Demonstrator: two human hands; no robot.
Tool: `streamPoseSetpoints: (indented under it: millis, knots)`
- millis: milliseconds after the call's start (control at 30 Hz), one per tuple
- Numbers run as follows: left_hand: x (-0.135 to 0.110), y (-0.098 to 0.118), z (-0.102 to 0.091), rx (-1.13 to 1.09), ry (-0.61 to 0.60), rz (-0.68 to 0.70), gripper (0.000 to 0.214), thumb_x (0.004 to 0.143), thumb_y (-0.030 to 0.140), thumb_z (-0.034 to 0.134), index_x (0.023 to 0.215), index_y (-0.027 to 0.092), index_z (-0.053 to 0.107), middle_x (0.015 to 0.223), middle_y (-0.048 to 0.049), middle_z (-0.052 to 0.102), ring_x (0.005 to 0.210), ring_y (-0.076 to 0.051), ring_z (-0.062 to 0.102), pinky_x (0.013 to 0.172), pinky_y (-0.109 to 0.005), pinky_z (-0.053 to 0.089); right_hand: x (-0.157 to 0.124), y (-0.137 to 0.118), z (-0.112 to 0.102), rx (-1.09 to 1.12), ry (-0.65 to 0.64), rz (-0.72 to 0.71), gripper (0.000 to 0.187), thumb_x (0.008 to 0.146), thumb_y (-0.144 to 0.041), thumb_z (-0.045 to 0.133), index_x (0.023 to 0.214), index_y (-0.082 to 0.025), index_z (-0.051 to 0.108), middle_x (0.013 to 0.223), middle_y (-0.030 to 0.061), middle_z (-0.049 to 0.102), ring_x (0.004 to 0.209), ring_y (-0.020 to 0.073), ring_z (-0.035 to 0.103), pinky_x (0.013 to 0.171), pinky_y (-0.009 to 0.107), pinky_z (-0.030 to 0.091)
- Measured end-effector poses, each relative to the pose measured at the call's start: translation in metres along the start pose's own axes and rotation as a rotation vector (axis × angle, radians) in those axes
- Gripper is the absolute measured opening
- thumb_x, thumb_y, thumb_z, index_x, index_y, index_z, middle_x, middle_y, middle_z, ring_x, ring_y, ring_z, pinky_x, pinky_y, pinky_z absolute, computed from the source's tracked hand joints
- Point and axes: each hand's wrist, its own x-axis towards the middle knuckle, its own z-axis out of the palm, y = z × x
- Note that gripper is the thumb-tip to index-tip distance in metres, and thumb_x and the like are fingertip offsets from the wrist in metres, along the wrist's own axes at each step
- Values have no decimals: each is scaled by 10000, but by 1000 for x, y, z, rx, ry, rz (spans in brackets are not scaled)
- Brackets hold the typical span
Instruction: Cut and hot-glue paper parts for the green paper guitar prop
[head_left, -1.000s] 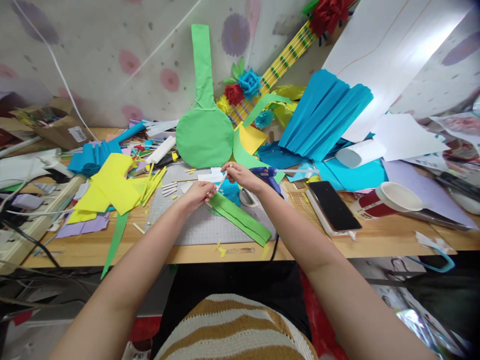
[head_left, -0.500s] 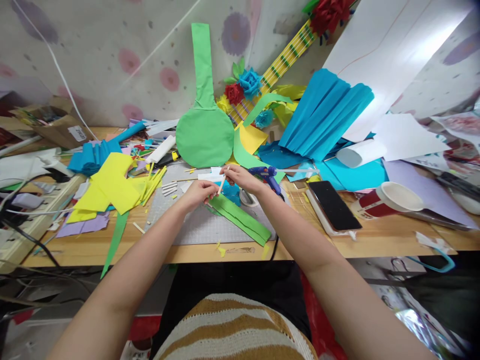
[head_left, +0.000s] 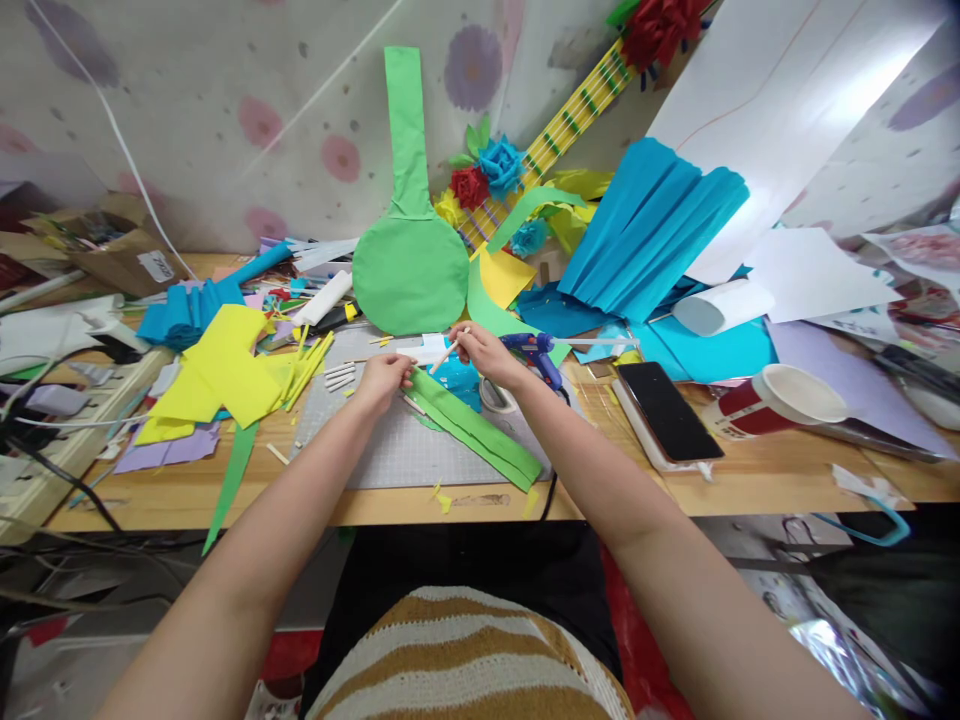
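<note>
My left hand (head_left: 386,380) pinches the upper left end of a folded green paper strip (head_left: 480,437), which slants down to the right over the grey cutting mat (head_left: 379,455). Between the fingers of my right hand (head_left: 484,355) is a thin pale stick (head_left: 444,358), its lower end pointing down-left towards the strip. Just right of that hand lies a blue hot glue gun (head_left: 536,350) with a clear glue stick in its back. Beneath the hands is some blue paper (head_left: 459,384). Several short white sticks (head_left: 340,377) lie left of my left hand.
A green paper-covered banjo shape (head_left: 410,275) stands behind the mat, beside a yellow guitar neck (head_left: 574,110) with paper flowers. Yellow paper (head_left: 225,365) is piled at left. A phone (head_left: 670,410) and a paper cup (head_left: 776,400) stand at right. Blue pleated paper (head_left: 652,230) leans behind.
My left hand has moved slightly left and up, drawing apart from the stick and holding the strip's end. My right hand has shifted a little right with the stick.
</note>
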Motion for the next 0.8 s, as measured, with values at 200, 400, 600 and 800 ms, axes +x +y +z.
streamPoseSetpoints:
  millis: [200,400,600,800]
  knots:
    - [-9,10,-2,13,-188,-93,93,598,203,581,605,113,600,551,3,502,457,-58,431,388,-163,336,2,2,-7,-6,-42,-11,134,767,-176,341,785,-177,473,585,-52,436,518,74,416,509,199,329]
    - [-15,13,3,154,-273,141,279,556,373,687,681,142,592,583,20,511,466,-76,449,402,-196,390,0,0,-2,-177,-20,-41,126,783,-218,373,782,-174,491,586,-51,435,550,86,412,532,207,318]
    - [-13,9,4,209,-277,217,250,583,347,675,677,161,537,614,43,509,380,-55,414,375,-213,364,2,0,2,-151,-20,-19,125,785,-216,364,763,-176,480,549,-57,413,535,90,408,528,209,315]
    - [-18,12,4,237,-337,190,176,653,302,625,660,174,503,516,67,420,345,-56,392,360,-198,298,8,7,1,-161,47,0,133,775,-201,346,748,-186,475,542,-53,418,526,95,407,511,209,319]
